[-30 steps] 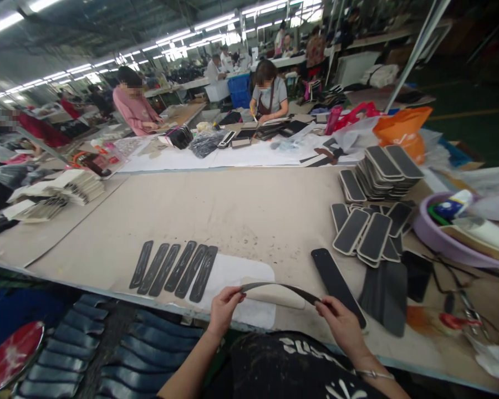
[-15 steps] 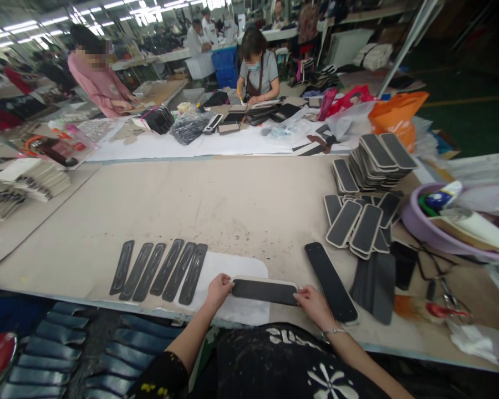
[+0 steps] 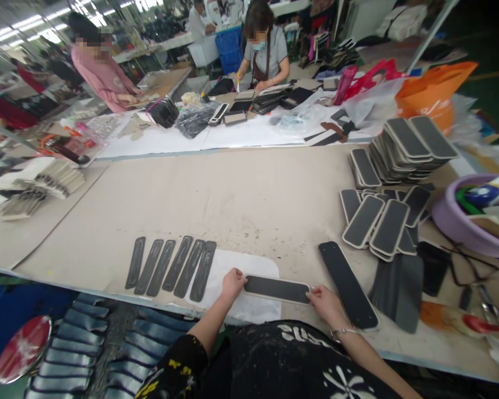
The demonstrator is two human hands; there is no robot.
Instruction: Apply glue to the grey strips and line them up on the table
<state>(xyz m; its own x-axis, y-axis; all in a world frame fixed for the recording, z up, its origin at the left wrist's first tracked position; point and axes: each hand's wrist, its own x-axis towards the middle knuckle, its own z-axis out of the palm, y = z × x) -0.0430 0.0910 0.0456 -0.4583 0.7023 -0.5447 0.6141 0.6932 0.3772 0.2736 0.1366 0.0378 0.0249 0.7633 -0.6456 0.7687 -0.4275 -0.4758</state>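
A dark grey rounded strip with a pale border [image 3: 276, 288] lies lengthwise between my hands, above a white sheet [image 3: 233, 260] at the table's front edge. My left hand [image 3: 234, 282] pinches its left end. At the other end, my right hand [image 3: 323, 302] grips the corner between thumb and fingers. To the left, several dark strips with shiny wet-looking streaks [image 3: 176, 266] lie in a row, the last ones overlapping the sheet. A longer black strip [image 3: 348, 285] rests slantwise just right of my right hand.
Pale-edged strips lie in a loose pile [image 3: 388, 227] and a tall stack [image 3: 403, 149] at right, beside a purple basin [image 3: 449, 210]. Dark flat pieces [image 3: 399, 291] and scissors [image 3: 488, 305] are near the front right. Across the table, a person in grey [image 3: 270, 55] works.
The camera view has shifted, so the table contents appear further apart and slightly moved. Both hands still hold the pale-edged strip by its ends.
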